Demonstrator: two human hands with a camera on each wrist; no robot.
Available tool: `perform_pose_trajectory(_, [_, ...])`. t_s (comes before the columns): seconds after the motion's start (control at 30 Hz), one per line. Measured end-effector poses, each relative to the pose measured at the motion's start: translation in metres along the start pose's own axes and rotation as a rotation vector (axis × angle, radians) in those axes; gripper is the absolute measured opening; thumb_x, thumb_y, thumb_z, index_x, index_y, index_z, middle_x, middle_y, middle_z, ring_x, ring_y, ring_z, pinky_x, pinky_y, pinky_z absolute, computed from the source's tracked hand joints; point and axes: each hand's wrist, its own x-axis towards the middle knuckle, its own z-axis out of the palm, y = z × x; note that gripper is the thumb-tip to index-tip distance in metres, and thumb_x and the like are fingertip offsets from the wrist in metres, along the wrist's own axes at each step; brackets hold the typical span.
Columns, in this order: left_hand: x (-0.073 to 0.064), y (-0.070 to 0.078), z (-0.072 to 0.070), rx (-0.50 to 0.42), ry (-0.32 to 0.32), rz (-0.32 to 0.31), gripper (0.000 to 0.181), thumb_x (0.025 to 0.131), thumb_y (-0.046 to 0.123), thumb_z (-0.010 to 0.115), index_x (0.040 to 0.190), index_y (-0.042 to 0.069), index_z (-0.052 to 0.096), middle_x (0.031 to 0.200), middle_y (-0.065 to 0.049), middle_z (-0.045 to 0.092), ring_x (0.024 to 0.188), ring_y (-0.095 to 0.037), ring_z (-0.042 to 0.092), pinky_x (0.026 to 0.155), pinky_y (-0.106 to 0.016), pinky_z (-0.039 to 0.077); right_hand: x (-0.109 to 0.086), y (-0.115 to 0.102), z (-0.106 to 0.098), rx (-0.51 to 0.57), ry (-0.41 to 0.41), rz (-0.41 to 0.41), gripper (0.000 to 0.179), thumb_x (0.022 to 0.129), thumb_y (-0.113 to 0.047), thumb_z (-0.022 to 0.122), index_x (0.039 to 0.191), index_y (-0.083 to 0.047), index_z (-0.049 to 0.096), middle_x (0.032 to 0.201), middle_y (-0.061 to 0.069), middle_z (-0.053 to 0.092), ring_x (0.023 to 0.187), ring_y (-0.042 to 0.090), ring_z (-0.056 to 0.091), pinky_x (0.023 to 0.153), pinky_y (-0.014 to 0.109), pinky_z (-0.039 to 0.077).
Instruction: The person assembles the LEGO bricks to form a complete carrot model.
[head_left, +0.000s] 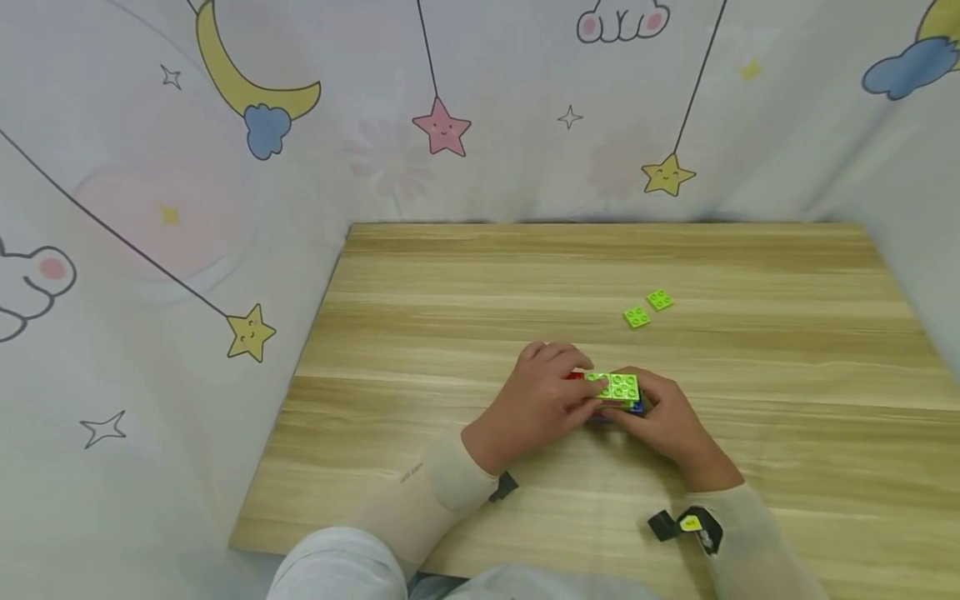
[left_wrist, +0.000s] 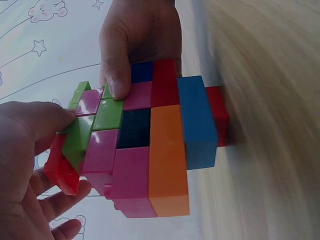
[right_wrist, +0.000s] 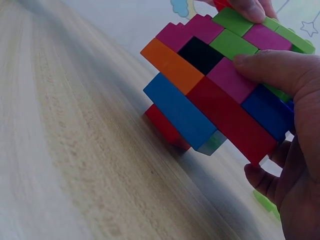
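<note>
Both hands are at a multicoloured building-brick stack [head_left: 619, 392] near the middle of the table. My left hand [head_left: 543, 400] reaches it from the left, a finger on the lime green bricks at the top and the thumb at the near side. A red brick [left_wrist: 62, 165] juts out at the top beside its fingers. From the right, my right hand [head_left: 667, 417] grips the stack, its thumb on a pink brick [right_wrist: 232, 80] and its fingers round the end. Lower down are an orange brick [left_wrist: 169, 155], a blue one [left_wrist: 197, 120] and a red bottom brick [right_wrist: 165, 127] right at the tabletop.
Two lime green square bricks [head_left: 648, 308] lie apart on the wooden table [head_left: 450, 292], beyond the hands. Behind and beside the table hangs a white cloth [head_left: 510, 75] printed with stars and moons. Black wrist devices [head_left: 678, 525] sit on the sleeves.
</note>
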Motion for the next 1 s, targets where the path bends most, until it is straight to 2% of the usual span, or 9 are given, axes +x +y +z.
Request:
perform_pose_trajectory(0.13, [-0.003,-0.003,0.004,0.002,0.02,-0.003,0.024,0.092,0.036,0.079,0.115,0.028,0.082,0.13,0.001,0.069,0.125,-0.018,0.058,0.1,-0.042,0.044,0.0,0.019,0.002,-0.01,-0.008,-0.001,0.042,0.076,0.012,0.084,0.114,0.0,0.072,0.109,0.005,0.073,0.101,0.003,0.065,0.093,0.014,0.047])
perform_pose_trajectory(0.27, [-0.011,-0.007,0.016,-0.04,0.078,0.036,0.031,0.092,0.039,0.08,0.12,0.026,0.08,0.125,0.001,0.07,0.122,-0.016,0.06,0.1,-0.038,0.043,-0.004,0.038,0.001,0.031,-0.043,-0.017,0.048,0.079,0.007,0.085,0.123,-0.006,0.069,0.116,-0.002,0.071,0.106,0.005,0.063,0.097,0.015,0.044])
perform_pose_trajectory(0.33, [-0.015,-0.008,0.022,-0.084,0.096,0.038,0.036,0.091,0.04,0.08,0.123,0.024,0.078,0.125,0.0,0.068,0.122,-0.015,0.059,0.101,-0.037,0.042,-0.006,0.043,0.0,0.111,-0.082,-0.055,0.046,0.087,0.001,0.08,0.13,-0.004,0.064,0.123,0.002,0.068,0.112,0.01,0.062,0.1,0.018,0.044])
perform_pose_trajectory(0.43, [-0.02,-0.011,0.027,-0.17,0.103,0.009,0.043,0.089,0.04,0.083,0.127,0.022,0.075,0.128,-0.002,0.066,0.126,-0.015,0.057,0.105,-0.038,0.04,-0.007,0.048,-0.005,0.221,-0.119,-0.081,0.046,0.102,-0.023,0.066,0.141,-0.002,0.056,0.134,0.009,0.064,0.124,0.017,0.057,0.105,0.022,0.041])
perform_pose_trajectory(0.53, [-0.024,-0.014,0.029,-0.295,0.085,-0.06,0.053,0.087,0.036,0.085,0.135,0.019,0.069,0.131,-0.002,0.065,0.128,-0.014,0.056,0.109,-0.037,0.04,-0.004,0.053,-0.013,0.227,-0.079,-0.047,0.051,0.109,-0.037,0.048,0.146,-0.002,0.053,0.138,0.016,0.06,0.128,0.022,0.053,0.104,0.024,0.04])
perform_pose_trajectory(0.67, [-0.031,-0.019,0.029,-0.474,0.04,-0.188,0.068,0.087,0.028,0.087,0.147,0.018,0.058,0.133,-0.003,0.067,0.124,-0.011,0.06,0.108,-0.031,0.045,0.009,0.066,-0.028,0.029,0.099,0.077,0.037,0.109,-0.02,0.05,0.14,-0.002,0.059,0.133,0.018,0.062,0.118,0.023,0.055,0.094,0.02,0.042])
perform_pose_trajectory(0.8, [-0.036,-0.025,0.031,-0.611,0.006,-0.303,0.076,0.087,0.02,0.087,0.154,0.02,0.05,0.126,-0.003,0.069,0.107,-0.008,0.062,0.087,-0.025,0.055,0.029,0.086,-0.048,-0.222,0.24,0.217,0.039,0.103,-0.02,0.065,0.138,-0.003,0.062,0.129,0.016,0.062,0.113,0.024,0.054,0.087,0.017,0.042])
perform_pose_trajectory(0.9, [-0.038,-0.028,0.035,-0.68,-0.003,-0.349,0.072,0.086,0.016,0.086,0.151,0.015,0.053,0.117,0.0,0.069,0.097,-0.009,0.059,0.07,-0.024,0.055,0.044,0.1,-0.061,-0.312,0.264,0.269,0.048,0.101,-0.024,0.07,0.143,-0.005,0.059,0.131,0.019,0.057,0.114,0.031,0.054,0.09,0.03,0.044])
perform_pose_trajectory(1.0, [-0.039,-0.03,0.037,-0.704,-0.005,-0.361,0.061,0.086,0.015,0.087,0.141,0.009,0.062,0.114,0.001,0.071,0.093,-0.008,0.058,0.066,-0.027,0.053,0.058,0.112,-0.069,-0.383,0.235,0.271,0.053,0.1,-0.021,0.07,0.148,-0.005,0.054,0.14,0.024,0.052,0.124,0.042,0.051,0.101,0.052,0.044])
